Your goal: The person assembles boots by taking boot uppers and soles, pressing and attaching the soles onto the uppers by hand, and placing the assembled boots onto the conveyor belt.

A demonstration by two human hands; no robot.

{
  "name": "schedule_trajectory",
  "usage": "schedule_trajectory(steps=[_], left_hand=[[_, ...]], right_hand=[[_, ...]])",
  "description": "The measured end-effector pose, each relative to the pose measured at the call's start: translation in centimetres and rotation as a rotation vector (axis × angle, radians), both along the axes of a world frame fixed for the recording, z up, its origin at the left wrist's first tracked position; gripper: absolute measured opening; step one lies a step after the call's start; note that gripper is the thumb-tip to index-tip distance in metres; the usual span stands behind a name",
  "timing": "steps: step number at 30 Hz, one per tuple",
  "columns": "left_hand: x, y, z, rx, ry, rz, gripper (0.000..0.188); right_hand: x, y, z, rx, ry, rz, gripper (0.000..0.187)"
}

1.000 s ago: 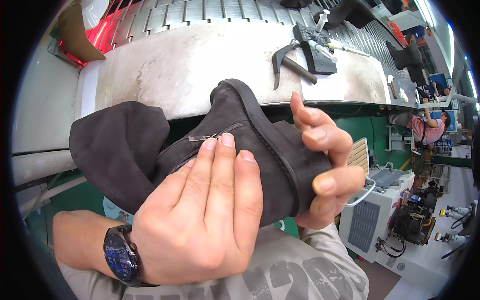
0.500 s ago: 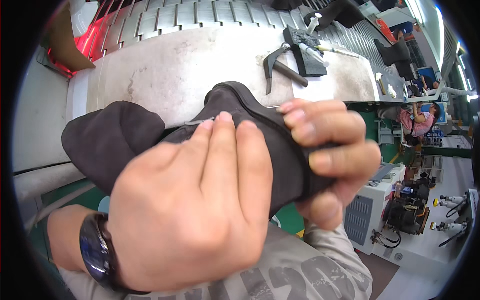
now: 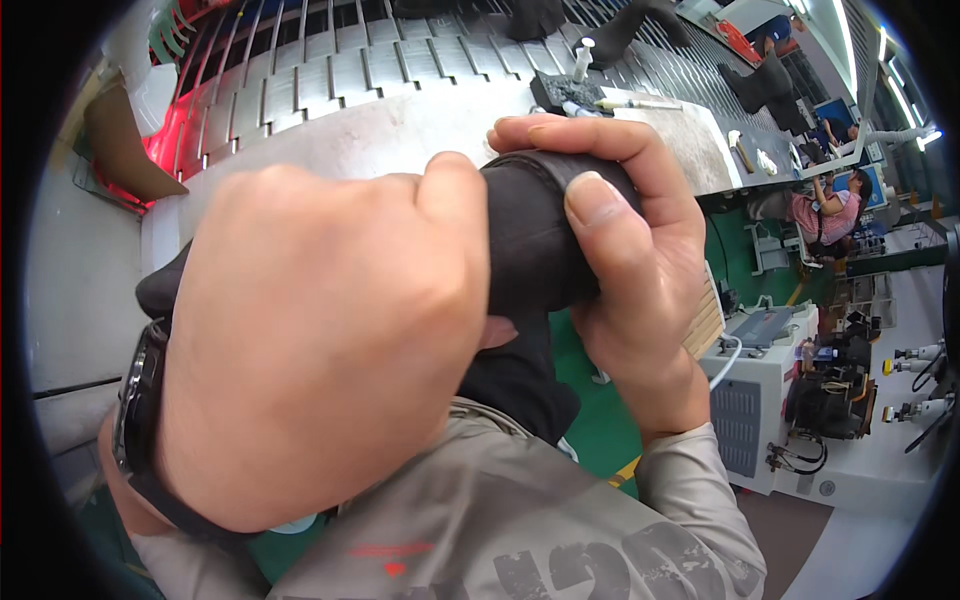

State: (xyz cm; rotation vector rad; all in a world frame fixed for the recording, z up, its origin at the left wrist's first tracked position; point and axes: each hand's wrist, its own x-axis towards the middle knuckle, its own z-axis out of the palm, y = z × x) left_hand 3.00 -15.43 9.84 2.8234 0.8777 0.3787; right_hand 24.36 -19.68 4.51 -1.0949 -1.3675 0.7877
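Observation:
A black boot [image 3: 535, 235] with a soft, matte upper is held up in front of my body, above the near edge of the worktable. My left hand [image 3: 325, 340] is closed on it from the left, knuckles toward me, most of its fingers hidden; a dark watch [image 3: 140, 400] is on that wrist. At the boot's right end, my right hand [image 3: 645, 235] wraps round it, thumb on the near side and fingers over the top. Dark material of the boot also shows at the left behind my left hand. The zip is out of sight.
Beyond the pale worktable [image 3: 380, 125] runs a slatted metal conveyor [image 3: 330, 75] with other black boots [image 3: 765, 90]. A dark block [image 3: 555, 92] with an upright syringe [image 3: 583, 60] stands past my right hand. A brown board [image 3: 125, 140] is at left; a person [image 3: 835, 215] sits far right.
My left hand has gone from flattened fingers along the zip to a closed grip. My right hand has turned and moved up round the boot's end. The boot has turned; the hammer is now hidden.

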Motion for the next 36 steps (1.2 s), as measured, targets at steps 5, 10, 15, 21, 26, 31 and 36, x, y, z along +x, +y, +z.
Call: schedule_trajectory(steps=[5,10,15,21,26,31,36], left_hand=[[-1.2,0.7,-6.5,0.446,-0.190,0.092,0.079],[-3.4,2.7,-21.3,0.353,-0.254,0.152,0.072],[-4.1,3.2,-18.9,0.047,-0.346,0.107,0.094],[-4.1,7.9,-19.5,-0.120,-0.257,0.161,0.142],[-3.6,7.5,-19.7,-0.214,-0.290,0.181,0.150],[-3.5,7.5,-19.6,-0.247,-0.289,0.188,0.149],[-3.6,7.5,-19.2,-0.243,-0.262,0.203,0.147]], right_hand=[[0.2,6.3,-6.8,0.704,-0.166,0.060,0.053],[-2.3,4.6,-18.0,0.268,-0.415,0.058,0.078],[-4.4,2.3,-16.2,-0.086,0.191,-0.007,0.078],[-5.6,4.5,-15.6,-0.327,0.215,-0.188,0.049],[-5.0,3.6,-17.6,-0.190,0.339,-0.277,0.040],[-5.0,3.6,-17.6,-0.186,0.369,-0.259,0.041],[-4.9,3.6,-17.9,-0.170,0.396,-0.268,0.044]])
